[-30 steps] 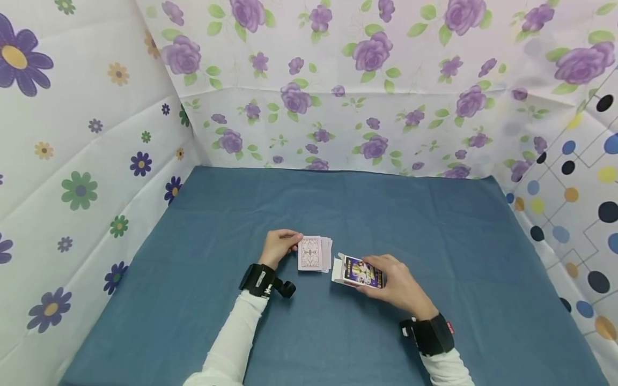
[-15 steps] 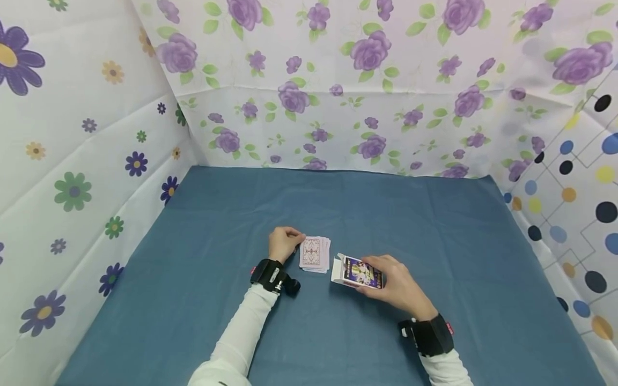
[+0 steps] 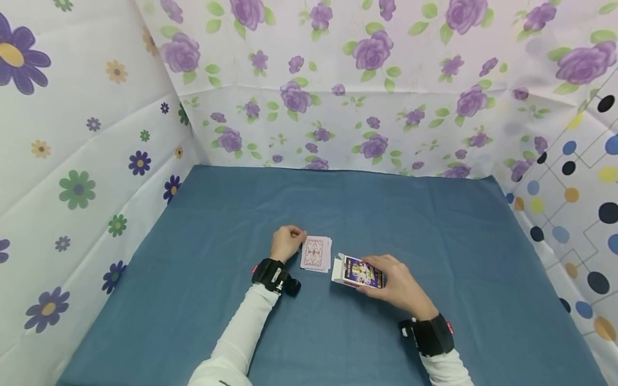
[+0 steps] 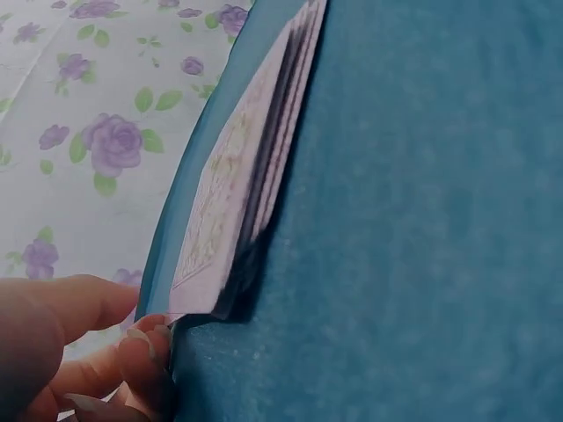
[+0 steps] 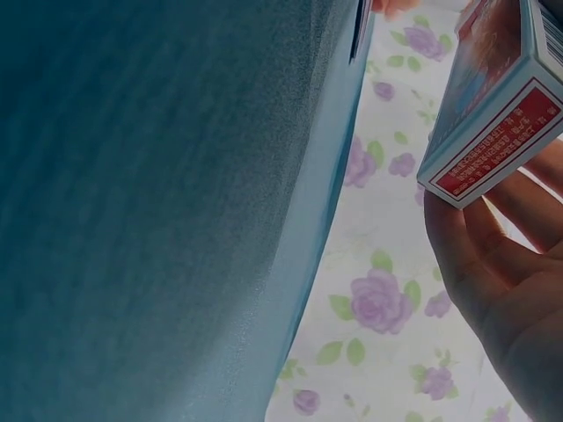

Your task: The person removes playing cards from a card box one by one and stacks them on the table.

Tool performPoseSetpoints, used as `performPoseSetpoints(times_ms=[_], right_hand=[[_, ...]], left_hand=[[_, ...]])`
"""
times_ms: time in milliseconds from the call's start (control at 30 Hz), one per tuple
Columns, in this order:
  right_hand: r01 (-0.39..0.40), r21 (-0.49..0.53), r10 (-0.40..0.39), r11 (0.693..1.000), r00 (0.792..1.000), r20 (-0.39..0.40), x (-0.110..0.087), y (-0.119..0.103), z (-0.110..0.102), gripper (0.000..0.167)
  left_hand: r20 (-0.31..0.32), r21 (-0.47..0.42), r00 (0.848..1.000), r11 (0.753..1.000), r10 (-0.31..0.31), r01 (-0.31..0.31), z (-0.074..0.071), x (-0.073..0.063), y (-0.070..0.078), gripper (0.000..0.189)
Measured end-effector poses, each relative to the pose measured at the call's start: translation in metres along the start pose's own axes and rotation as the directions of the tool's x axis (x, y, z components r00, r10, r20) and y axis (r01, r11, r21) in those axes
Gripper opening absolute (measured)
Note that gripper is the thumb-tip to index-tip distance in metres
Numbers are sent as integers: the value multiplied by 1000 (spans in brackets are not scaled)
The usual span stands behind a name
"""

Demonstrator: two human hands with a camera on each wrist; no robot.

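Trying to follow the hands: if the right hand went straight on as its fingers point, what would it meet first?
The right hand holds a playing-card box, which would likely meet the stack of playing cards first; its height is unclear, so it might pass over.

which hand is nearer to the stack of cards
Left. The left hand is right at the far-left corner of the stack of cards; the right hand is off to the stack's right, with the card box it holds in between.
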State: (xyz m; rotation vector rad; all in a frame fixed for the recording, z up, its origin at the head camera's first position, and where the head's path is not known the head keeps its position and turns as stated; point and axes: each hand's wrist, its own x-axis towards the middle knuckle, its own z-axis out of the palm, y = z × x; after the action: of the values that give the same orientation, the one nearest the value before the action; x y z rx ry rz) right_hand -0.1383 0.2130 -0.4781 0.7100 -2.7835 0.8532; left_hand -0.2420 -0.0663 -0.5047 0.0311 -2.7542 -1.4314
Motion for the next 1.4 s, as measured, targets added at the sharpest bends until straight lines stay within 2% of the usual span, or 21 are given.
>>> performPoseSetpoints(times_ms=[233, 333, 400, 467, 567, 633, 667, 767, 867, 1100, 1300, 1400], right_hand=[[-6, -9, 6, 1000, 1000, -3, 1, -1, 1, 61], [-2, -14, 2, 1000, 1000, -3, 1, -1, 2, 61], [2, -22, -2, 1000, 1000, -1, 0, -1, 2, 61], [9, -22, -9, 1000, 1000, 3, 0, -2, 3, 61], [20, -15, -20, 1000, 1000, -5, 0, -3, 4, 61], [30, -4, -30, 1000, 999, -16, 1, -4, 4, 61], [35, -3, -35, 999, 999, -19, 2, -5, 5, 61], [47, -7, -47, 999, 999, -15, 2, -6, 6, 61], [48, -15, -48, 999, 999, -4, 1, -7, 6, 61], [46, -18, -47, 999, 999, -7, 2, -9, 4, 62], [47, -15, -47, 999, 999, -8, 1, -9, 2, 62], [50, -12, -50, 999, 999, -11, 0, -9, 3, 62]], left_hand=[[14, 8, 999, 999, 33, -33, 0, -1, 3, 20], [34, -2, 998, 998, 55, -55, -1, -11, 12, 20], [76, -27, 993, 996, 92, -90, -1, -22, 23, 20], [151, -62, 975, 986, 164, -156, -2, -37, 35, 19], [264, -112, 924, 961, 275, -254, -2, -56, 51, 15], [311, -122, 895, 948, 318, -295, -2, -65, 57, 14], [324, -114, 888, 945, 326, -305, -1, -68, 59, 14], [344, -95, 883, 948, 319, -305, 2, -74, 59, 16], [373, -99, 881, 957, 290, -272, 5, -77, 58, 19], [400, -129, 885, 970, 240, -205, 8, -76, 58, 26], [453, -146, 858, 969, 244, -198, 5, -73, 54, 26], [471, -135, 851, 972, 232, -190, 4, -71, 51, 26]])
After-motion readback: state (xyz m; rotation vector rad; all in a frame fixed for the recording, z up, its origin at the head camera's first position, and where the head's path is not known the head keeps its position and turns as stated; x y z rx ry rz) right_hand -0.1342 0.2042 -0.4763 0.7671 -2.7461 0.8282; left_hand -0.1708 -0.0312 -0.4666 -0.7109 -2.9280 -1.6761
